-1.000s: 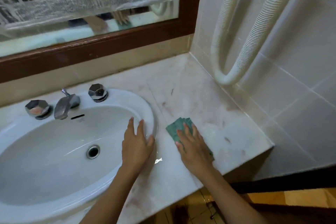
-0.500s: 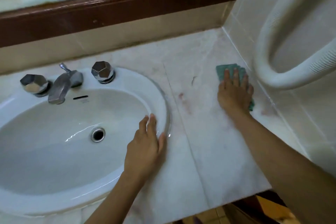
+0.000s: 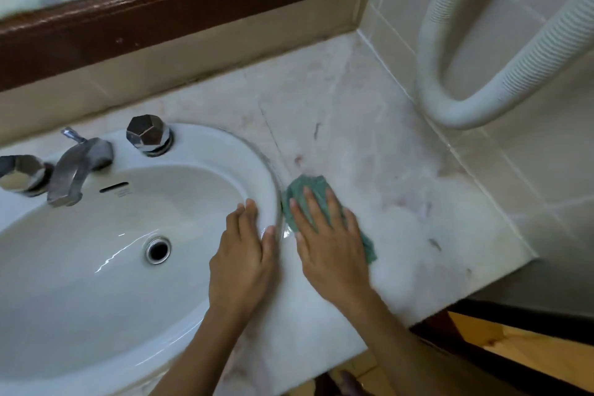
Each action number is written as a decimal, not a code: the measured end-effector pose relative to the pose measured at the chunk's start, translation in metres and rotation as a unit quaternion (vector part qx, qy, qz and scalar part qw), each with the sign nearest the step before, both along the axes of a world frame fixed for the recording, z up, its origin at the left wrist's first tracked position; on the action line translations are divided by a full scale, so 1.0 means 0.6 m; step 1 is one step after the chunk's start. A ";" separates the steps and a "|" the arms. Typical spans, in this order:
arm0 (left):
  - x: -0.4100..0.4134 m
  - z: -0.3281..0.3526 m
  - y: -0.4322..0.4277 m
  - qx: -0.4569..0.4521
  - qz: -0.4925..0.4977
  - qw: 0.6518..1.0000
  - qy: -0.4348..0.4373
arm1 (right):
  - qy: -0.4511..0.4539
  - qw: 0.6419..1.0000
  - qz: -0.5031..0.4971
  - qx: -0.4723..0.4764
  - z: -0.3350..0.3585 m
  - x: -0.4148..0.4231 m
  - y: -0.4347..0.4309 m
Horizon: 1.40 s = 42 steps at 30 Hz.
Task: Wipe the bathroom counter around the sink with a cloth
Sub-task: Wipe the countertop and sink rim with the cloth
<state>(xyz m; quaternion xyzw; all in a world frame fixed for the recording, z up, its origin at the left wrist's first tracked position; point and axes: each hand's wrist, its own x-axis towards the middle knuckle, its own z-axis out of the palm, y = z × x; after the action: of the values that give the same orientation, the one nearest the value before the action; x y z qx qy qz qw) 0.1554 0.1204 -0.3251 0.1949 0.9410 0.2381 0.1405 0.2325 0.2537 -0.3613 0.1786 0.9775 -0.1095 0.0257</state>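
The right hand is pressing a green cloth flat onto the pale marble tabletop, just to the right of the sink. Its fingers are lying straight and spread over the cloth, not curling round it. The cloth's edge nearest the sink is reaching the rim, though I cannot tell whether it is touching it. One corner of the cloth is sticking out from under the hand on the side away from the sink.

The left hand is resting palm-down on the sink's right rim, fingers straight and close together, holding nothing. The two hands are lying side by side, with only a narrow strip of rim and tabletop between them.

At the back of the sink a metal faucet is standing between two faceted metal knobs, one to its right and one to its left, at the picture's edge. The drain is sitting in the basin, left of the left hand.

Right of the sink, the tabletop is showing faint reddish and dark marks. Farther right, a white ribbed hose is hanging in a loop against the tiled wall. Behind the sink, a dark wooden mirror frame is running along the wall.
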 end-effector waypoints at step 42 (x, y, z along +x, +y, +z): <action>-0.003 -0.019 -0.012 0.026 0.017 0.999 0.011 | 0.025 0.999 0.028 0.019 -0.010 -0.088 0.095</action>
<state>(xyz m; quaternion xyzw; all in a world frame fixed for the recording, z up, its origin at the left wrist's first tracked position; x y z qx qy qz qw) 0.1536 0.1132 -0.3363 0.1846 0.9392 0.2630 0.1213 0.1798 0.3107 -0.3671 0.1485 0.9844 -0.0941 0.0013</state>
